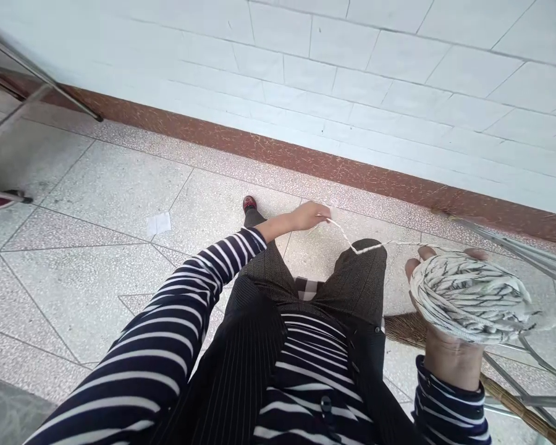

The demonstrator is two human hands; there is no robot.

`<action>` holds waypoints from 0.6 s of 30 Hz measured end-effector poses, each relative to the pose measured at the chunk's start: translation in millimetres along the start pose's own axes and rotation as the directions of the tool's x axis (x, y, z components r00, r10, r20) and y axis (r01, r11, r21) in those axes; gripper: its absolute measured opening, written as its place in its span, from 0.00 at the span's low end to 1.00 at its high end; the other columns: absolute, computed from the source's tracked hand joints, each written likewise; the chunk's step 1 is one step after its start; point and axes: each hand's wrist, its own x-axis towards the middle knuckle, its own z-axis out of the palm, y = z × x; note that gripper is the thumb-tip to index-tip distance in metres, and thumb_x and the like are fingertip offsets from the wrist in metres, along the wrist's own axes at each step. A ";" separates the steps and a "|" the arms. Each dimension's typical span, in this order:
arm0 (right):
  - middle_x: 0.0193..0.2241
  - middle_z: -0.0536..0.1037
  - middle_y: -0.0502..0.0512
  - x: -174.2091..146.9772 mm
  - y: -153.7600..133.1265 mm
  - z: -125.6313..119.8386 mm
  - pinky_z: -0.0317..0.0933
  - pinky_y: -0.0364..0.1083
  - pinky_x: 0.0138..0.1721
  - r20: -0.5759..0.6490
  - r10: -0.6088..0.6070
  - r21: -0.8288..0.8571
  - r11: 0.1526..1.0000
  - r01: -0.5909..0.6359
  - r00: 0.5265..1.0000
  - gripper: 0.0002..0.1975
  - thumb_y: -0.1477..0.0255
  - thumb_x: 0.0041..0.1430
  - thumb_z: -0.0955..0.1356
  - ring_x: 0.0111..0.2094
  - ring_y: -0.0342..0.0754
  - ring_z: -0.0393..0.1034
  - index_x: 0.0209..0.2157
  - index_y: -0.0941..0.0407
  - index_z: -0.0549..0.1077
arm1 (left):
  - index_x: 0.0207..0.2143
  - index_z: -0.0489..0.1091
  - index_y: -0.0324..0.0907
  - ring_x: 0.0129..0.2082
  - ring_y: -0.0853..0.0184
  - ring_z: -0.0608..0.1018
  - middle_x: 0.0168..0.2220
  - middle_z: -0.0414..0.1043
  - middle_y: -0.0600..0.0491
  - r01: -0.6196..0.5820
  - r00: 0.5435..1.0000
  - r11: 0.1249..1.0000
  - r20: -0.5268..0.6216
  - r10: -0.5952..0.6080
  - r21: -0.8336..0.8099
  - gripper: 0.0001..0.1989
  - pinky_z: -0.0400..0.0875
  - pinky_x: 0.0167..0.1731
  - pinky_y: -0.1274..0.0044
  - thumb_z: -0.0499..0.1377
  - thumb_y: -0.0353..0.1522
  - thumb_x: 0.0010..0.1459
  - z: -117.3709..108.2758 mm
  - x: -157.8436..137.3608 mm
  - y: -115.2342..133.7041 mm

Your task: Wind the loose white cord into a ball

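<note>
A large wound ball of white cord with dark flecks [472, 296] rests in my right hand [440, 340]. The fingers curl round it from below and show at its far edge. From the ball a single strand of cord [369, 248] runs leftward, sagging with a bend above my right knee. My left hand [309, 215] pinches this strand between closed fingers, out in front of my left knee. A thin loose end seems to hang just below those fingers.
Behind my right forearm is a straw broom [405, 327], near metal bars [537, 371]. A metal-legged frame [69, 99] stands at left. White paper [159, 224] lies on the tiled floor [92, 296]. Ahead is a white wall [328, 80] with a reddish-brown skirting [269, 139].
</note>
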 end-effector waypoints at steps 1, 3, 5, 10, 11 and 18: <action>0.43 0.80 0.50 -0.3 3.3 -2.4 0.67 0.63 0.56 0.013 -0.041 -0.004 0.999 0.041 0.999 0.19 0.50 0.44 0.75 0.54 0.60 0.72 0.40 0.34 0.78 | 0.37 0.81 0.41 0.40 0.66 0.79 0.41 0.81 0.50 0.056 0.997 0.998 -0.051 -0.054 0.033 0.11 0.68 0.44 0.76 0.57 0.30 0.63 -4.4 -2.5 -7.7; 0.45 0.80 0.54 -2.3 11.5 -7.8 0.64 0.65 0.59 0.024 -0.116 0.020 0.993 0.115 0.993 0.27 0.46 0.39 0.76 0.59 0.63 0.69 0.43 0.38 0.77 | 0.39 0.82 0.41 0.38 0.65 0.79 0.40 0.82 0.50 0.210 0.969 0.974 -0.147 -0.196 0.083 0.12 0.69 0.42 0.76 0.57 0.30 0.63 -17.6 1.4 -21.5; 0.48 0.80 0.58 -5.2 20.6 -14.6 0.61 0.68 0.61 0.037 -0.105 0.045 0.994 0.103 0.994 0.33 0.43 0.38 0.75 0.62 0.66 0.66 0.47 0.42 0.77 | 0.41 0.82 0.40 0.33 0.66 0.78 0.36 0.81 0.49 0.318 0.934 0.944 -0.199 -0.297 0.085 0.13 0.70 0.38 0.76 0.56 0.29 0.63 -32.3 17.6 -29.6; 0.54 0.78 0.62 -13.5 35.2 -29.9 0.59 0.71 0.62 0.024 -0.003 0.131 0.991 0.000 1.000 0.39 0.46 0.38 0.76 0.63 0.68 0.66 0.53 0.45 0.74 | 0.41 0.81 0.36 0.27 0.71 0.75 0.34 0.79 0.48 0.260 0.924 0.962 -0.270 -0.272 -0.081 0.15 0.69 0.33 0.77 0.53 0.26 0.64 -51.7 88.3 -14.1; 0.54 0.78 0.62 -15.2 35.0 -31.2 0.59 0.71 0.62 0.013 0.006 0.137 0.990 -0.007 1.000 0.40 0.47 0.37 0.76 0.63 0.69 0.66 0.53 0.45 0.75 | 0.41 0.81 0.36 0.27 0.71 0.74 0.35 0.79 0.48 0.230 0.927 0.969 -0.281 -0.246 -0.091 0.15 0.68 0.33 0.76 0.53 0.26 0.64 -50.3 100.4 -5.3; 0.55 0.78 0.60 -17.3 23.0 -30.3 0.60 0.74 0.62 -0.035 -0.024 0.125 0.992 0.028 0.999 0.39 0.50 0.35 0.77 0.62 0.71 0.67 0.52 0.45 0.75 | 0.26 0.72 0.39 0.21 0.73 0.63 0.24 0.67 0.55 0.001 0.996 0.998 0.086 0.004 -0.056 0.15 0.60 0.30 0.75 0.56 0.35 0.65 -1.9 88.0 40.1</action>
